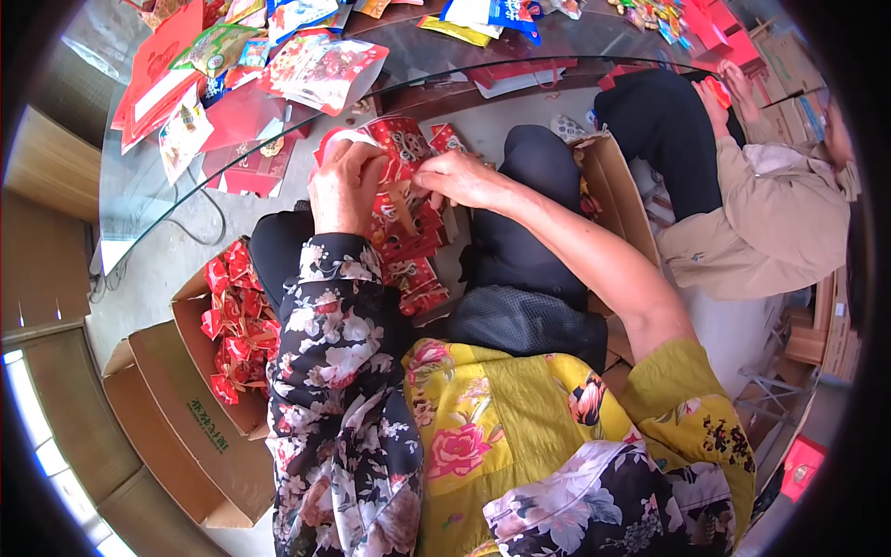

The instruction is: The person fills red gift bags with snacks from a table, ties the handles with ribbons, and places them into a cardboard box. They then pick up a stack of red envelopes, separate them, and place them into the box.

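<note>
Over my lap, my left hand (pixel 348 176) is closed, with thumb and fingers pinching the pale upper edge of a red printed bag (pixel 388 206). Across from it, my right hand (pixel 455 178) is closed too, its fingertips pressed together at the bag's right side. Part of the bag is hidden behind my left fingers. More red printed bags (pixel 418 286) lie below and behind it, between my knees.
A glass table (pixel 408 79) in front carries snack packets (pixel 325 70) and red card bags (pixel 158 84). At my left stands a cardboard box (pixel 190 320) with tied red bags (pixel 239 325). Another open carton (pixel 617 195) is at my right. A person (pixel 770 204) sits beyond, holding something red.
</note>
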Motion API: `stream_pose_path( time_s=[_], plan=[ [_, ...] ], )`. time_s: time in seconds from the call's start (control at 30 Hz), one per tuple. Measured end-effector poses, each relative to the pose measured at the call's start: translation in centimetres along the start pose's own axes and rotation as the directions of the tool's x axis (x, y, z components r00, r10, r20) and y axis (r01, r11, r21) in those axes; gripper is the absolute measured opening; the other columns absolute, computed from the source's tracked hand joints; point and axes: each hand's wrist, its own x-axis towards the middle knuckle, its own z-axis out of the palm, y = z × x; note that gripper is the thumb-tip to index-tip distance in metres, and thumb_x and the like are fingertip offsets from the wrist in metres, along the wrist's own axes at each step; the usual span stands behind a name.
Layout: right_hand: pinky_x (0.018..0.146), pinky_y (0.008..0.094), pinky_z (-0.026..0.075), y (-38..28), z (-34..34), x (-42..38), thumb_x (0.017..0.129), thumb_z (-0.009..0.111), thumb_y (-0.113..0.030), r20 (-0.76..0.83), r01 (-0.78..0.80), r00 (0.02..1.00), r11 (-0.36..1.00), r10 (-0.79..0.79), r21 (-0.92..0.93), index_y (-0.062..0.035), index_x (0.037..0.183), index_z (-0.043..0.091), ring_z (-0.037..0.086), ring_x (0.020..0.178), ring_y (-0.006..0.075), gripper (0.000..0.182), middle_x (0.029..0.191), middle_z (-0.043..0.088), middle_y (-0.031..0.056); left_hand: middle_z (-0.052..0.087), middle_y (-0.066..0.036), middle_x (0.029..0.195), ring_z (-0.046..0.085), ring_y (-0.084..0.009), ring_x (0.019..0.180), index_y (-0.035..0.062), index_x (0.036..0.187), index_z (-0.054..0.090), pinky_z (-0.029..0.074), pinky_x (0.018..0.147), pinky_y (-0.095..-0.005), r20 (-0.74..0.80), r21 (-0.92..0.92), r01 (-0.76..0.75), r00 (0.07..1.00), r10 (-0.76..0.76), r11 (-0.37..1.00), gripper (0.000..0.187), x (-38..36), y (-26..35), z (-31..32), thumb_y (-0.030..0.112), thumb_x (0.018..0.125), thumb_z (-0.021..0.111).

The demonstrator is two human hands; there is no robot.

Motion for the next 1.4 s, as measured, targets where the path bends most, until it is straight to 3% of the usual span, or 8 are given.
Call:
stream_pose_path(
  time_s=[0.27, 0.57, 0.87, 1.0, 1.13, 1.2, 1.3, 1.4],
  plan=[
    [0.046, 0.0248, 0.043, 0.0, 1.8, 2.3, 0.094, 0.047, -0.058, 0.107, -0.113, 0.991, 0.947, 0.084, 0.302, -0.0030, 0.106, 0.067, 0.067, 0.061, 0.0170, 0.060, 0.093, 0.071, 0.0103, 0.066, -0.011, 0.079, 0.067, -0.0253, 0.070, 0.0058, 0.087, 0.067, 0.051, 0.064, -0.0321, 0.000, 0.103, 0.062, 0.998, -0.062, 0.993, 0.011, -0.5, -0.9, -0.3, 0.013, 0.080, 0.072],
    [0.045, 0.0196, 0.040, 0.5, 4.4, 3.7, 0.092, 0.060, -0.023, 0.273, -0.277, 0.949, 0.831, 0.158, 0.482, -0.0059, 0.103, 0.062, 0.068, 0.062, 0.0141, 0.020, 0.092, 0.071, 0.0067, 0.067, -0.011, 0.080, 0.067, -0.0269, 0.071, 0.0071, 0.087, 0.068, 0.051, 0.065, -0.0339, 0.016, 0.137, 0.088, 0.996, -0.091, 0.987, 0.009, -0.8, -1.4, -0.1, 0.012, 0.079, 0.070],
    [0.061, 0.0273, 0.050, 1.7, 4.3, 5.4, 0.095, 0.057, -0.018, 0.267, -0.258, 0.960, 0.645, 0.086, 0.719, -0.0065, 0.100, 0.056, 0.072, 0.080, 0.0232, 0.012, 0.089, 0.070, 0.0072, 0.062, -0.013, 0.083, 0.063, -0.0324, 0.068, 0.0058, 0.091, 0.065, 0.050, 0.063, -0.0385, -0.002, 0.016, 0.163, 0.987, -0.163, 0.986, 0.011, -1.6, -1.3, -0.7, 0.013, 0.082, 0.068],
    [0.063, 0.0271, 0.051, 1.5, 3.8, 5.7, 0.096, 0.057, -0.019, 0.234, -0.227, 0.969, 0.630, 0.072, 0.743, -0.0059, 0.100, 0.056, 0.072, 0.081, 0.0236, 0.014, 0.091, 0.069, 0.0084, 0.068, -0.011, 0.078, 0.065, -0.0171, 0.060, -0.0026, 0.091, 0.066, 0.050, 0.056, -0.0297, -0.040, 0.002, 0.263, 0.964, -0.262, 0.965, 0.022, -3.4, -5.6, 0.6, 0.019, 0.092, 0.063],
    [0.069, 0.0275, 0.049, 1.4, 3.3, 5.1, 0.097, 0.056, -0.023, 0.265, -0.211, 0.964, 0.648, 0.015, 0.732, -0.0078, 0.106, 0.055, 0.069, 0.092, 0.0236, 0.018, 0.103, 0.068, 0.0105, 0.071, -0.014, 0.076, 0.070, -0.0219, 0.070, -0.0033, 0.092, 0.070, 0.054, 0.068, -0.0358, 0.405, -0.242, 0.634, 0.754, -0.517, 0.735, 0.055, -5.2, -9.6, 3.2, 0.048, 0.097, 0.050],
    [0.066, 0.0271, 0.049, 1.2, 3.3, 4.6, 0.097, 0.057, -0.023, 0.270, -0.227, 0.962, 0.636, 0.032, 0.737, -0.0067, 0.105, 0.056, 0.070, 0.091, 0.0241, 0.018, 0.101, 0.068, 0.0106, 0.070, -0.015, 0.089, 0.069, -0.0233, 0.078, -0.0043, 0.102, 0.066, 0.054, 0.072, -0.0353, 0.585, -0.395, 0.858, 0.511, -0.630, 0.329, 0.049, -3.8, -5.4, 2.1, 0.042, 0.099, 0.049],
    [0.061, 0.0248, 0.048, 1.3, 3.5, 4.6, 0.097, 0.056, -0.020, 0.309, -0.220, 0.951, 0.635, -0.031, 0.741, -0.0051, 0.101, 0.058, 0.070, 0.086, 0.0235, 0.016, 0.097, 0.068, 0.0103, 0.066, -0.016, 0.102, 0.068, -0.0265, 0.085, -0.0034, 0.113, 0.058, 0.056, 0.070, -0.0336, 0.639, -0.672, 0.737, 0.526, -0.561, -0.074, 0.035, -3.3, -7.0, 4.0, 0.028, 0.102, 0.045],
    [0.060, 0.0246, 0.047, 1.1, 3.5, 4.2, 0.097, 0.056, -0.020, 0.316, -0.235, 0.949, 0.638, -0.013, 0.733, -0.0052, 0.101, 0.058, 0.070, 0.085, 0.0234, 0.015, 0.097, 0.067, 0.0096, 0.065, -0.017, 0.106, 0.067, -0.0268, 0.090, -0.0023, 0.114, 0.058, 0.056, 0.077, -0.0355, 0.733, -0.652, 0.737, 0.554, -0.395, -0.179, 0.032, -2.6, -6.8, 3.7, 0.025, 0.103, 0.044]
  ],
)
